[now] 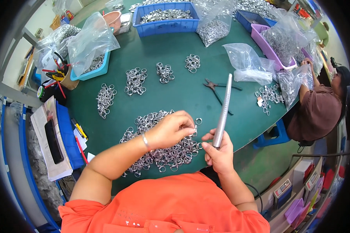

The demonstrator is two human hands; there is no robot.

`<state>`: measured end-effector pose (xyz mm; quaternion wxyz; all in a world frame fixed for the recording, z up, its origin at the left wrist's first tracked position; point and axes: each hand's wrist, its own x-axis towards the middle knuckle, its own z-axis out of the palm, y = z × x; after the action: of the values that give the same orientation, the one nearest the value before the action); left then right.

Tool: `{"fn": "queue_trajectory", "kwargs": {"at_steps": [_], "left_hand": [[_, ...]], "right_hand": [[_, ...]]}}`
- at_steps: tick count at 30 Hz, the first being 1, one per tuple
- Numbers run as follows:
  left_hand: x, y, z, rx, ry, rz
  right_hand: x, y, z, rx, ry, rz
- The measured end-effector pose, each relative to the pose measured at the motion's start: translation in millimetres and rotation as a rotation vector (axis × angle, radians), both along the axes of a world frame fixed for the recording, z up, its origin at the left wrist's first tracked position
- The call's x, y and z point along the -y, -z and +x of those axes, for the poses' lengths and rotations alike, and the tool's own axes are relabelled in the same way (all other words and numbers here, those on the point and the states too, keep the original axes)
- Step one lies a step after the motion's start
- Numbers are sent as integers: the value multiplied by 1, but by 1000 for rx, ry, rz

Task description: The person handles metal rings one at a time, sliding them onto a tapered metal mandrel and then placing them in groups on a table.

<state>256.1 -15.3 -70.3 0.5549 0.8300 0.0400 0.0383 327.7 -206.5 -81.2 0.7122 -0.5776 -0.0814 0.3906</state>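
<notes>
My right hand is wrapped round the thick end of a tapered silver ring mandrel, which points up and away from me. Over the big pile of silver rings hovers my left hand, its fingers curled and pinched together. Whatever lies between those fingertips is too small to make out. A single ring rests on the green table just beyond the left fingertips. Pliers with dark green handles lie open-jawed on the table past the mandrel.
Smaller ring heaps sit beyond the main pile. A blue bin of metal parts stands at the far side. At left are a turquoise tray and a phone on papers. A person works at right beside a plastic bag.
</notes>
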Motion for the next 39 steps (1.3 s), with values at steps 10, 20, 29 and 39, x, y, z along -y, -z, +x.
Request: {"fn": "queue_trajectory", "kwargs": {"at_steps": [10, 20, 29, 39], "left_hand": [[25, 8, -55, -1, -251, -553], [20, 3, -59, 16, -183, -281], [25, -1, -63, -14, -222, -297], [29, 5, -63, -109, -280, -692]], "right_hand": [[-31, -7, -12, -7, -184, 136], [-31, -7, -16, -24, -205, 123], [-31, -10, -16, -2, -207, 162], [-27, -6, -20, 311, -256, 113]]}}
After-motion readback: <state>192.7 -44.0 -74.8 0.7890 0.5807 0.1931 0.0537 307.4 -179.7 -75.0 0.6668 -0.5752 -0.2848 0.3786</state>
